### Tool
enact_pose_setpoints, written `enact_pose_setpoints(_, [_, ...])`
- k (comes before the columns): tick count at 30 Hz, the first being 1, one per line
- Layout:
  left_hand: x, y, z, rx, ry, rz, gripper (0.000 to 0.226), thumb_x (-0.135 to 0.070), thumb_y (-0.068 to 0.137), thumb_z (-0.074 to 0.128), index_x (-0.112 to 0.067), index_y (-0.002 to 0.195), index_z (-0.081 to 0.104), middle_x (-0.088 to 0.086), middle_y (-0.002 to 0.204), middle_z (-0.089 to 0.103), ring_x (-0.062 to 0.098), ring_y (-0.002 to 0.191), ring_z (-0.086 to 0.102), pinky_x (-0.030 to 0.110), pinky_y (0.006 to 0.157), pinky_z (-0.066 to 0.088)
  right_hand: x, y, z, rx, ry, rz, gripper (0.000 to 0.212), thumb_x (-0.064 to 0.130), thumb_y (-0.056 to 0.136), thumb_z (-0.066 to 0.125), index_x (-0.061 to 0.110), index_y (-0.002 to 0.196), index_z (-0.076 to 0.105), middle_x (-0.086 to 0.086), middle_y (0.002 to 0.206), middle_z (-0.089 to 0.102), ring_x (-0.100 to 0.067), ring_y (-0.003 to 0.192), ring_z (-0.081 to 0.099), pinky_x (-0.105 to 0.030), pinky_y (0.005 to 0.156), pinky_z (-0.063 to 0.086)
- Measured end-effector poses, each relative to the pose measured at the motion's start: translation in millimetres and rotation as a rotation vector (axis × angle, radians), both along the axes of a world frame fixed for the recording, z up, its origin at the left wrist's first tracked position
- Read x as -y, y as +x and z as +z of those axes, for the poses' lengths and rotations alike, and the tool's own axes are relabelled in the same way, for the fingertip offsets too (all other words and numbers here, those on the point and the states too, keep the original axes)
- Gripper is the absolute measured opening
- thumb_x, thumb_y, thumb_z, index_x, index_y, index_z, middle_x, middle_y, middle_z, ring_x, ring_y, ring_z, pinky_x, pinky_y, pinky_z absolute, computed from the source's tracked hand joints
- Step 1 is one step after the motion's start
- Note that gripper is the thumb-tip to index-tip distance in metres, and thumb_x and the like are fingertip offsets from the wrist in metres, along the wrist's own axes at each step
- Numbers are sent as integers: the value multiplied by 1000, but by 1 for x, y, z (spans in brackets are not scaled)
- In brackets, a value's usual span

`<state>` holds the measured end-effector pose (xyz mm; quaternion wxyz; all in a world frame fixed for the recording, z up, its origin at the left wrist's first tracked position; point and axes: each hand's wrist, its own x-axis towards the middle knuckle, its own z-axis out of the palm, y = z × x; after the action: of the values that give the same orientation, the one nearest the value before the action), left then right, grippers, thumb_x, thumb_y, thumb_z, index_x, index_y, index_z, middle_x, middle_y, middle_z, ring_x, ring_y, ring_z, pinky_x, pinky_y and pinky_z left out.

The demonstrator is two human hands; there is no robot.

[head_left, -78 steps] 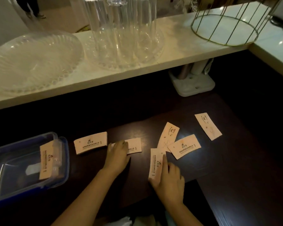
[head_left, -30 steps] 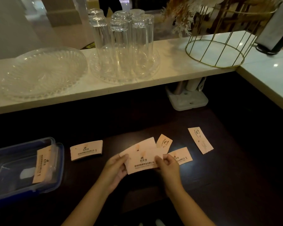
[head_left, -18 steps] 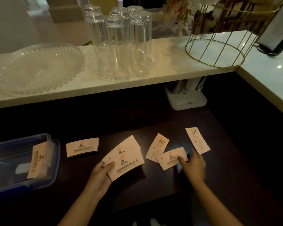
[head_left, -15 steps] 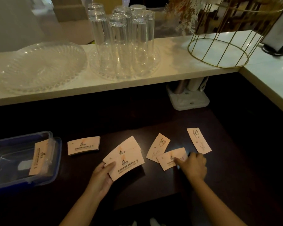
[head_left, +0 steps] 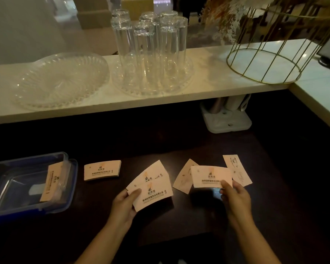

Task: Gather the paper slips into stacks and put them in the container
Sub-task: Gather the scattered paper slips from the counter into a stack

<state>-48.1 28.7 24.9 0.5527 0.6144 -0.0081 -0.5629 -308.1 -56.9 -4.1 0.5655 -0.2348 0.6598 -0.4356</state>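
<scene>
A: Since half a second ago, right hand (head_left: 236, 197) has lifted one slip (head_left: 211, 177) off the bench (head_left: 274, 206); grip pinches it.

B: Left to right?

A: Container (head_left: 27, 187) at 9 o'clock, one slip inside. One stack (head_left: 102, 170) on bench. Left hand (head_left: 124, 204) grips fanned slips (head_left: 151, 187), two visible. Lifted slip lies at their 3 o'clock, long axis crosswise. Two loose slips remain.

container (head_left: 71, 189) left, slips (head_left: 102, 170) right
</scene>
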Motion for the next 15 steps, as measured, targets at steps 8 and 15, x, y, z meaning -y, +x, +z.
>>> enact_pose_setpoints(8, [14,-30,4,28,-130,-155,18,-2,81,59,-11,95,63,5,80,77,20,77,72,27,53,57,-37,67,14,-28,-41,260,11,1,80,65,4,85,56,-11,82,71,-18,71,68,-23,60,56])
enact_pose_setpoints(15, [12,-28,-4,80,-69,-71,15,0,84,55,-10,93,62,12,90,68,25,85,65,33,60,60,-9,10,-6,-482,-118,210,27,19,80,69,9,102,57,-14,105,62,-32,100,57,-45,88,50])
